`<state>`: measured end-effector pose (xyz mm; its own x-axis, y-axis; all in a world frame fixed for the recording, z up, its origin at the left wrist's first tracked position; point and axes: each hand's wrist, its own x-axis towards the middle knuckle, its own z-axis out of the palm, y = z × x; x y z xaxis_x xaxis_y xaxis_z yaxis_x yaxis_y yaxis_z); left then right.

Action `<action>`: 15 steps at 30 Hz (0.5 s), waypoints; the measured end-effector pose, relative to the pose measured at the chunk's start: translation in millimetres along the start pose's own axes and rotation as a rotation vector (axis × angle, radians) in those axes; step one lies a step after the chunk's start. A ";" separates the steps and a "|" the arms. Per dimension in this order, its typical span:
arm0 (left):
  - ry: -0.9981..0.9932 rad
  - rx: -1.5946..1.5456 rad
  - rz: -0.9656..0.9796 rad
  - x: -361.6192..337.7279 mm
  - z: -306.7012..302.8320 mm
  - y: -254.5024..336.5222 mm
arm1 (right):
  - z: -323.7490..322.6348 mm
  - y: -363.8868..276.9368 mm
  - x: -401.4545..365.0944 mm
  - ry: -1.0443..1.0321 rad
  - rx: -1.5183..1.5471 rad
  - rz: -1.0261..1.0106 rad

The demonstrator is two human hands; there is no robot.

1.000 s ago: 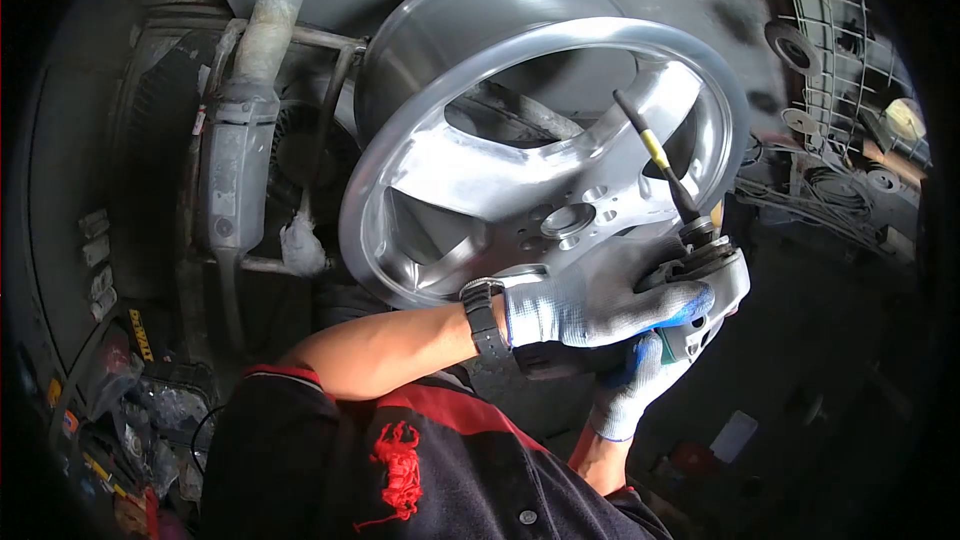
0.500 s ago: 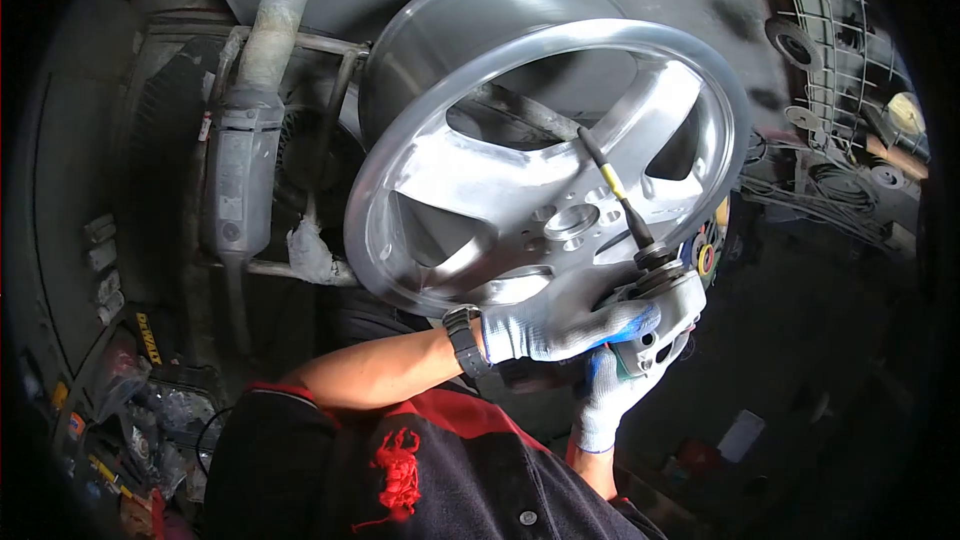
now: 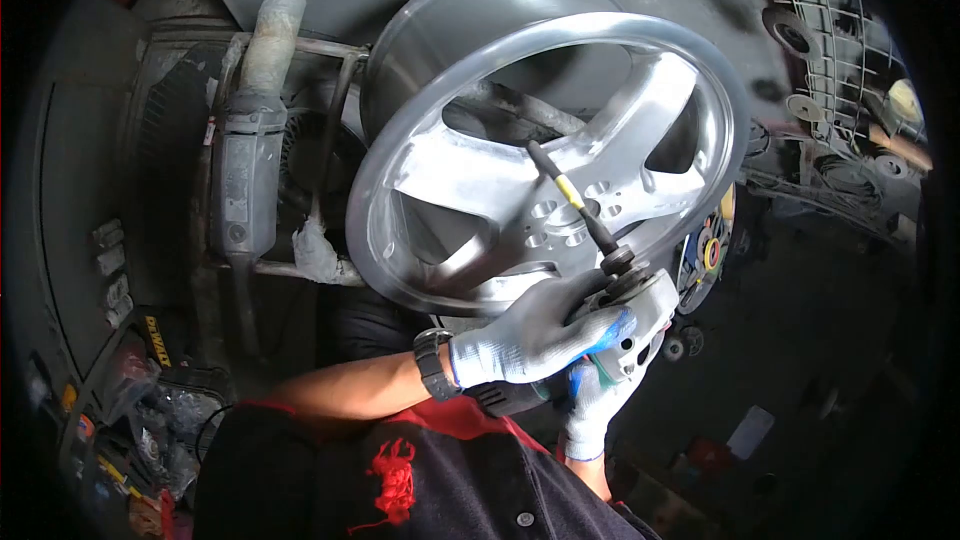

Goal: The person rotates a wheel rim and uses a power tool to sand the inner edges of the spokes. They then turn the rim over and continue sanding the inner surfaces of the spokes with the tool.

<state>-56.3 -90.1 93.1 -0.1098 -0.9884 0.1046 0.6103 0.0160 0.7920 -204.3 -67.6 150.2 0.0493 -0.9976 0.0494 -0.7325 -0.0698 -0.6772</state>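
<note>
A bare-metal alloy wheel point(image 3: 455, 175) is tilted toward me, its spokes and hub holes facing up. My left hand point(image 3: 535, 330), in a grey-and-blue work glove, is closed around an angle grinder point(image 3: 648, 305). My right hand point(image 3: 597, 408), gloved the same way, grips the grinder from below and to the right; some of its fingers are hidden. From the grinder's head a long dark spindle attachment point(image 3: 580, 205) with a yellow band reaches over the hub. Its tip lies at a spoke's edge by a window; contact cannot be made out.
A dusty long-bodied power tool point(image 3: 248, 180) with a round disc on top rests against a metal-pipe frame point(image 3: 340, 105) left of the wheel. Coloured discs point(image 3: 712, 252) hang to the right. Bags and tools point(image 3: 165, 430) clutter the lower left. A wire rack point(image 3: 835, 50) stands upper right.
Both hands and the grinder have shifted left and slightly down. The spindle's tip has moved left along the spoke edge. The wheel stays almost where it was.
</note>
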 end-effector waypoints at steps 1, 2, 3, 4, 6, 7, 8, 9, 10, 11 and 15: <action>-0.029 -0.012 -0.001 3.9 -0.7 -0.7 | 0.2 -1.5 1.5 0.026 0.074 0.041; -0.058 -0.025 0.000 8.7 -1.3 -0.9 | -2.7 3.6 4.6 0.042 -0.002 0.011; -0.060 -0.025 0.000 13.7 -0.7 -0.8 | -2.1 3.0 6.9 0.044 -0.003 0.011; -0.070 -0.036 0.023 19.7 0.6 -0.8 | -0.2 1.3 10.7 0.098 0.029 0.025; -0.122 -0.087 0.060 32.4 1.0 -4.7 | 1.0 -6.9 17.9 0.172 0.051 0.004; -0.122 -0.088 0.059 34.2 0.0 -5.3 | 1.4 -6.7 18.5 0.173 0.050 0.004; -0.129 -0.104 0.053 35.5 -0.9 -4.9 | 1.9 -6.3 18.8 0.186 -0.007 -0.029; -0.135 -0.119 0.046 36.2 -1.4 -5.0 | 2.2 -5.9 19.1 0.198 -0.062 -0.061; -0.097 -0.127 0.102 33.9 0.9 -7.0 | 2.8 -11.4 16.7 0.171 -0.062 -0.023; -0.097 -0.128 0.100 30.4 -1.1 -5.2 | 6.0 -12.8 13.4 0.165 0.040 0.002; -0.113 -0.084 0.070 9.2 -12.5 -3.0 | 7.4 -9.3 -1.0 0.076 -0.118 -0.081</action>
<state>-49.3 -101.1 84.1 -0.1493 -0.9621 0.2282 0.6825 0.0668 0.7278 -192.5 -66.0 151.1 0.0628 -0.9853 0.1590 -0.8030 -0.1445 -0.5782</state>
